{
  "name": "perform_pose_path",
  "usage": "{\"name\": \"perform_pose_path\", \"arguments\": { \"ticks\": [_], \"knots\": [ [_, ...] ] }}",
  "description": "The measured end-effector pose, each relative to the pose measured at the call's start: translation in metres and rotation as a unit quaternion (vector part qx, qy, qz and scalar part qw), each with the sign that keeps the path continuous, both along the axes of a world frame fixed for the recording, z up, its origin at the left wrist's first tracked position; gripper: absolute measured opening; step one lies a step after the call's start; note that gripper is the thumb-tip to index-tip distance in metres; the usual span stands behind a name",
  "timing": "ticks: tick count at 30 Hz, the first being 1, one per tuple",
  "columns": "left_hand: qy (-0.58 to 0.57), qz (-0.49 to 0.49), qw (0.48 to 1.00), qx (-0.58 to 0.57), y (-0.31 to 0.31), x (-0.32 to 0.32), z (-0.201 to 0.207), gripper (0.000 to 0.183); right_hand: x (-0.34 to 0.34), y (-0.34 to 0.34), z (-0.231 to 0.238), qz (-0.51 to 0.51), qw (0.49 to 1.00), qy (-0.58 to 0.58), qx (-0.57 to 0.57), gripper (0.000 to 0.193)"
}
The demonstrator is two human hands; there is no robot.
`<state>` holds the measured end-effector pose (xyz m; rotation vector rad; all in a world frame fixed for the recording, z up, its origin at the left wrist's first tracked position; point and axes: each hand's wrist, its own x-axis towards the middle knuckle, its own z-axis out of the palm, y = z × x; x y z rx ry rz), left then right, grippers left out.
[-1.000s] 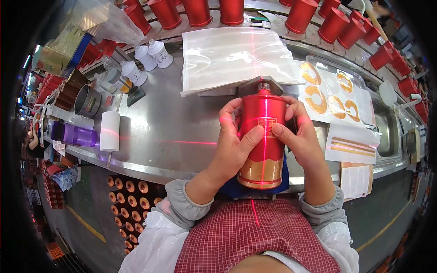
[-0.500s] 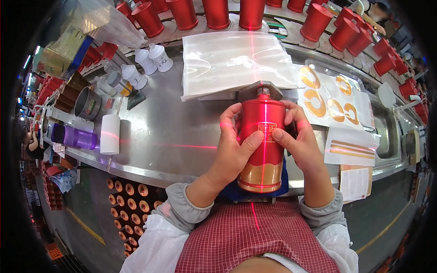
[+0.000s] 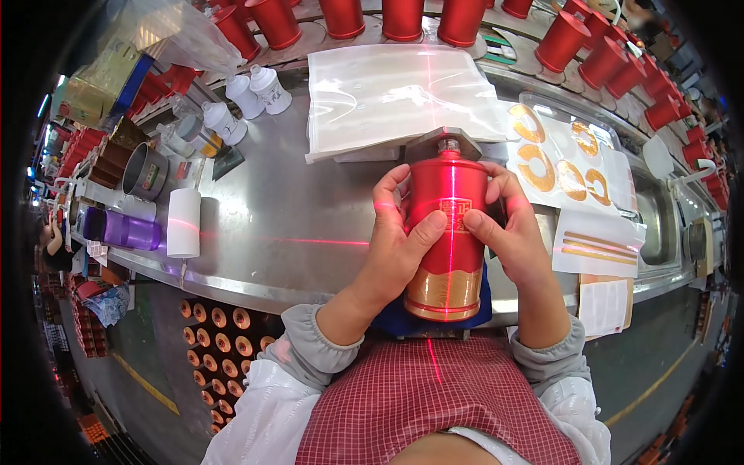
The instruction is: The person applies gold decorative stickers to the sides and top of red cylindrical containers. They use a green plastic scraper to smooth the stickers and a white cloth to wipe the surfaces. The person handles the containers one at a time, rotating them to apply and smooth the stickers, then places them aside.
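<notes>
Lying on its side against the apron, a red bottle point(image 3: 447, 236) with a gold base is clasped from both sides. The left hand point(image 3: 397, 244) is wrapped round its left flank, thumb pressed on the label; the right hand point(image 3: 508, 232) is closed on the right flank, its thumb laid opposite. A blue pad point(image 3: 387, 322) is seen beneath the base. Beyond the neck, a clear plastic sheet point(image 3: 380, 97) is spread on the steel table point(image 3: 287, 209). Gold stickers point(image 3: 554, 159) lie right of the grip, red cups point(image 3: 403, 17) farthest off.
</notes>
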<state>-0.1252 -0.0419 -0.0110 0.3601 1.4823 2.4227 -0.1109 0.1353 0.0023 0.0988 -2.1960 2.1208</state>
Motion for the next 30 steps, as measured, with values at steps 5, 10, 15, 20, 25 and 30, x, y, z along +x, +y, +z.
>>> {"name": "perform_pose_path", "arguments": {
  "ticks": [5,10,15,20,25,30],
  "knots": [
    [0.009,0.002,1.000,0.001,0.000,0.000,0.002,0.070,0.001,0.002,0.001,0.006,1.000,0.008,0.006,0.039],
    [0.002,0.005,1.000,0.002,0.000,0.001,-0.001,0.070,0.000,0.000,-0.002,-0.001,1.000,0.008,0.014,0.040],
    [-0.010,0.004,1.000,0.006,0.002,0.001,0.001,0.072,0.000,0.008,0.004,-0.034,0.987,0.073,0.141,0.035],
    [0.021,0.014,1.000,-0.005,0.005,0.001,-0.004,0.074,0.007,0.006,0.057,-0.055,0.940,0.171,0.292,0.030],
    [-0.025,-0.024,0.996,0.087,0.001,0.005,-0.005,0.069,-0.019,0.014,0.062,0.003,0.837,0.330,0.436,0.021],
    [-0.013,-0.015,0.995,0.093,-0.008,0.017,-0.011,0.069,-0.020,0.004,0.075,0.070,0.868,0.233,0.432,0.013]
  ]
}}
